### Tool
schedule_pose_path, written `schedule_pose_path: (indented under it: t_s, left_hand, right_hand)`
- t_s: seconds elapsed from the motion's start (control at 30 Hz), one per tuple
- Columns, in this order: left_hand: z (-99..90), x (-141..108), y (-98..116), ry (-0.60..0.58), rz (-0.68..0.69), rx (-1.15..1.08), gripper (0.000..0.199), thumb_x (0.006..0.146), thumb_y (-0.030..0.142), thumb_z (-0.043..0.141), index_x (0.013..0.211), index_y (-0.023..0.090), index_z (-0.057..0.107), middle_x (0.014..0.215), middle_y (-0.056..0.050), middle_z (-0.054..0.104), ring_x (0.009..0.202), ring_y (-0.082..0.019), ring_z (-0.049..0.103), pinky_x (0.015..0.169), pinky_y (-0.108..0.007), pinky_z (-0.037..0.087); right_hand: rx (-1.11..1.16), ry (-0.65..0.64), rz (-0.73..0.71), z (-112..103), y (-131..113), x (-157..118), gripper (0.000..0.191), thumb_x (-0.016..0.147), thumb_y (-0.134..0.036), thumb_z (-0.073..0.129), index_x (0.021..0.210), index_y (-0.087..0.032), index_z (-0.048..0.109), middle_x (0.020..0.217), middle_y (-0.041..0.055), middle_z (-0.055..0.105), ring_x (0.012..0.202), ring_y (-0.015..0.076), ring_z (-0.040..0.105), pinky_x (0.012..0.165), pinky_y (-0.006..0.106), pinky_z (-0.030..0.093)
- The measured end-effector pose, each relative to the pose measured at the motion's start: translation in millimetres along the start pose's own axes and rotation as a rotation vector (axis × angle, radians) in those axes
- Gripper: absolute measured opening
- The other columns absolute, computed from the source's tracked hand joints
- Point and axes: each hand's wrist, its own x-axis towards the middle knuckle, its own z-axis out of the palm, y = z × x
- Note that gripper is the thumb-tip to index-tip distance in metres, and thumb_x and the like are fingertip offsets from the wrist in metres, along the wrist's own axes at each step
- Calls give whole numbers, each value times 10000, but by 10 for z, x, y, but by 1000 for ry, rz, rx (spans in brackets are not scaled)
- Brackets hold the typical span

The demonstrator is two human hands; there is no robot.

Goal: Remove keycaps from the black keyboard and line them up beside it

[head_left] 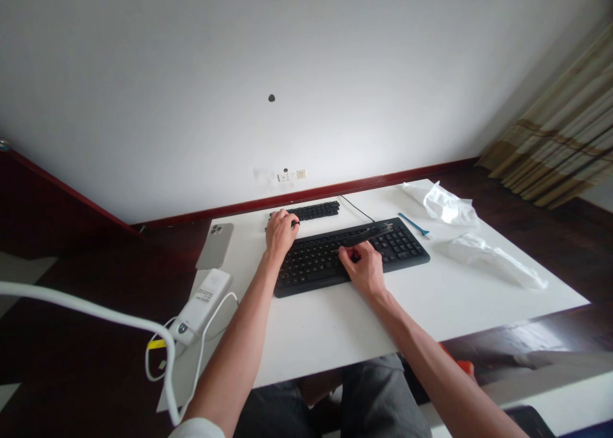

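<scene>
White wall [191, 93] with dark red skirting [306, 192] backs a white table [469, 297] bearing a smartphone [214, 246], white power bank [204, 301], blue plastic pick [412, 223] and crumpled plastic wrap [447, 205]. 2 hands work at a black computer keyboard [311, 269]: the left hand [281, 232], curled, lies on the end of a black strip of keys [316, 211] just behind it, any grasp hidden; the right hand [363, 269], fingers bent, rests on the keys beside a thin metal sliver [335, 249], its grip also undetermined.
</scene>
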Motion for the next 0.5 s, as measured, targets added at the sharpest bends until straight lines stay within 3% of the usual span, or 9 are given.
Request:
schedule_pose_path:
  t_s: [0.5]
  left_hand:
    - [65,-16,-31,37,-16,-49,80,917,213,705,975,258,735,1037,-71,649,1044,-257,566,873,-352,488]
  right_hand:
    - [-18,10,11,6,7,13,304,881,-329,644,628,-221,514,718,29,614,663,182,555,662,310,428]
